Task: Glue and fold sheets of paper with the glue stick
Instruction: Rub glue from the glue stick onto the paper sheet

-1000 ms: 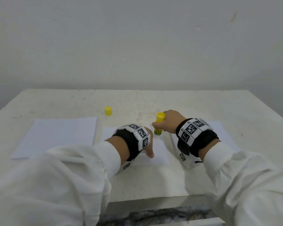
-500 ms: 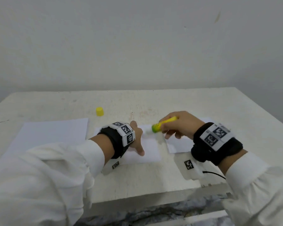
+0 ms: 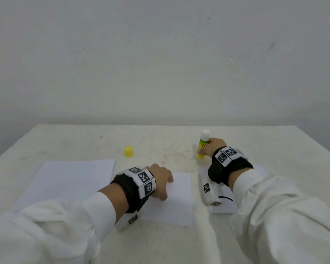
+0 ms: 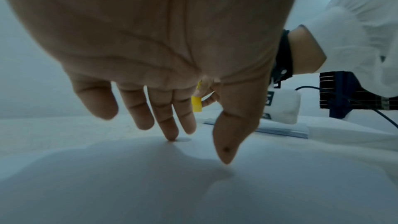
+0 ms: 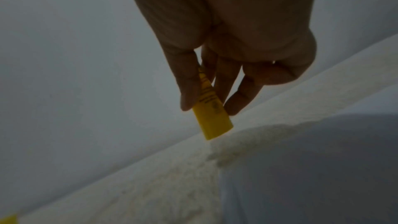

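My right hand [image 3: 211,147] grips the yellow glue stick [image 3: 202,144] upright, white glue tip up, its base at or just above the table behind a stack of sheets [image 3: 225,202]. The right wrist view shows thumb and fingers pinching the yellow glue stick [image 5: 212,118]. My left hand [image 3: 160,181] rests with straight fingers on the small white sheet [image 3: 176,199] in front of me; in the left wrist view the fingertips [image 4: 171,136] touch that sheet [image 4: 193,185]. The yellow cap [image 3: 128,151] stands alone on the table.
A larger white sheet [image 3: 71,180] lies at the left of the white table [image 3: 65,141]. A stack of paper [image 4: 280,129] lies under my right wrist. A plain wall stands behind the table's far edge.
My right hand carried the glue stick from over the small sheet to the right and back, turning it tip up. The left hand stayed on the sheet.
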Demonstrator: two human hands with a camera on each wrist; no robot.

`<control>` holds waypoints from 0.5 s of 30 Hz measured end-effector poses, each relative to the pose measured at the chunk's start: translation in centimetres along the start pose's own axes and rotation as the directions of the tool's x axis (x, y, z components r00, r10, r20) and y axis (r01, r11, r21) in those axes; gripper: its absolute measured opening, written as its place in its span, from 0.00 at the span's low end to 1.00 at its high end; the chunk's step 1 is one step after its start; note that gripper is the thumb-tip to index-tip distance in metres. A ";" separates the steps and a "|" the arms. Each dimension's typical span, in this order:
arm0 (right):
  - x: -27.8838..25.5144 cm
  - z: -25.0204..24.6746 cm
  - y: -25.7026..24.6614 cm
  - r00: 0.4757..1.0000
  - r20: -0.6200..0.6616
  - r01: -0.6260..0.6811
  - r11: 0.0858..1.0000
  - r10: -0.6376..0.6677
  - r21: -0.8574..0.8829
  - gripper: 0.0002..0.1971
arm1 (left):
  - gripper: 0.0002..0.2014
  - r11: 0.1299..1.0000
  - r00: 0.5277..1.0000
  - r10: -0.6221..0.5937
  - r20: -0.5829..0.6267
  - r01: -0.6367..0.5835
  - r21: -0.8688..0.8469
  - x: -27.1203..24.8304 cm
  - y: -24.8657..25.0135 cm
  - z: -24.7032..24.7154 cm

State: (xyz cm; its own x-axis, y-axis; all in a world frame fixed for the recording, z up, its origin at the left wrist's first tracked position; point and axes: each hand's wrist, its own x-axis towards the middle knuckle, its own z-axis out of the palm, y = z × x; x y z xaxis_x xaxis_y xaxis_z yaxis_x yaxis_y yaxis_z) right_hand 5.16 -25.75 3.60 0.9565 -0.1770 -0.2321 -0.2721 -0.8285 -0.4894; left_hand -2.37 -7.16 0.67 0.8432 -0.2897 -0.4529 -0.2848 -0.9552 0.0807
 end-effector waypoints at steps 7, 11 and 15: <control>1.2 1.0 -0.3 0.998 0.033 -0.055 0.991 0.060 -0.119 0.16 | 0.32 0.997 0.997 0.063 0.049 -0.061 -0.038 0.0 -0.5 0.5; 0.9 1.1 -0.5 0.997 0.010 -0.070 0.993 0.071 -0.094 0.18 | 0.37 0.997 0.997 0.071 0.039 -0.071 -0.003 -0.1 -0.3 0.7; 0.0 0.9 -0.1 0.990 0.050 -0.133 0.990 0.135 -0.033 0.30 | 0.38 0.999 0.999 0.052 0.004 -0.052 0.003 -0.2 0.0 0.8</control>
State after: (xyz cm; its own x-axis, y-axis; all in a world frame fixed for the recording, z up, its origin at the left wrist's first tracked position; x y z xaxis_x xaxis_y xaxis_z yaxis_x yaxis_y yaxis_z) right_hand 5.08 -25.17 2.92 0.9044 -0.2603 -0.3380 -0.3936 -0.8148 -0.4257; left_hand -2.91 -7.09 0.06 0.8255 -0.3388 -0.4515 -0.3298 -0.9386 0.1014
